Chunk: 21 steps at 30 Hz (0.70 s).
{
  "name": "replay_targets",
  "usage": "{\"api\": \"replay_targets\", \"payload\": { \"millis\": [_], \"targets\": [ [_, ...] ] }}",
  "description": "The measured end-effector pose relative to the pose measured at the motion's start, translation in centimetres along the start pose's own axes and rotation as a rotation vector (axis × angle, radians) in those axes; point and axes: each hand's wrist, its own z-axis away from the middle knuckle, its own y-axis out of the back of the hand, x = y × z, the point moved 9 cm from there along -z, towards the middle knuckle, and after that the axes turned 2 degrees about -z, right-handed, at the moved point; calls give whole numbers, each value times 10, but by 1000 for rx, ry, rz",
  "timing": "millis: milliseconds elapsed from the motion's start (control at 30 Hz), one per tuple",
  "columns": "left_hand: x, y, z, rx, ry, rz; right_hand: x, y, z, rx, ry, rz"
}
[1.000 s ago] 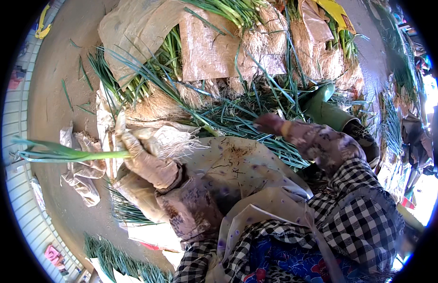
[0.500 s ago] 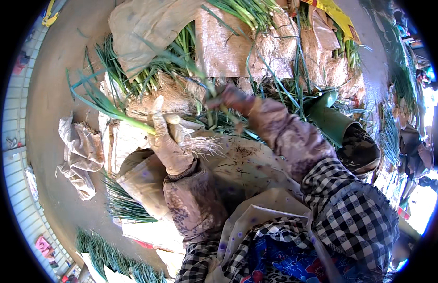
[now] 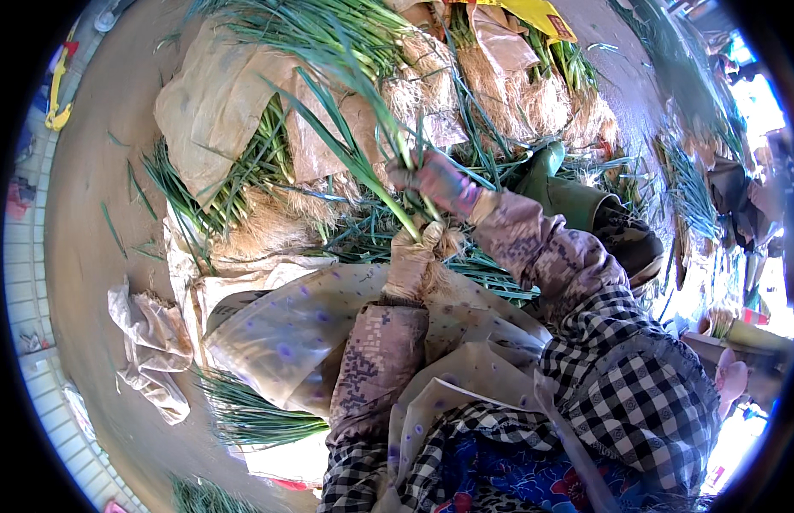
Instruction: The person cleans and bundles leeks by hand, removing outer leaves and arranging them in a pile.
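Green onions [image 3: 380, 190] gripped; right hand [image 3: 441, 184] beyond left hand [image 3: 414, 263].

Frame centre: left hand [image 3: 410, 263] grips onion [image 3: 354, 158]; right hand [image 3: 445, 182], just above, on second stalk [image 3: 402, 144]. Sack [image 3: 149, 346] lower left.

Left hand [image 3: 411, 267] is gripping, left forearm [image 3: 378, 355] pointing forward; right hand [image 3: 446, 183] is curling just beyond, right forearm [image 3: 552, 248] slanting inward.

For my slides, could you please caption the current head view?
Left hand and right hand hold green onions near a spotted plastic apron, root-fringed bundles beyond.
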Motion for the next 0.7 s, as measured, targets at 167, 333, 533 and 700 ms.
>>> {"api": "replay_targets", "payload": {
  "millis": [167,333,533,700],
  "targets": [
    [-4,1,-6,105,67,173,8,-4,20,-111,-14,-158],
    [-3,19,2,76,116,93,13,10,35,-209,-236,143],
    [27,6,-11,13,56,236,119,136,90,-331,-296,-365],
    [77,16,16,-8,-150,192,195,159,219,-1022,-428,1539]
  ]
}}
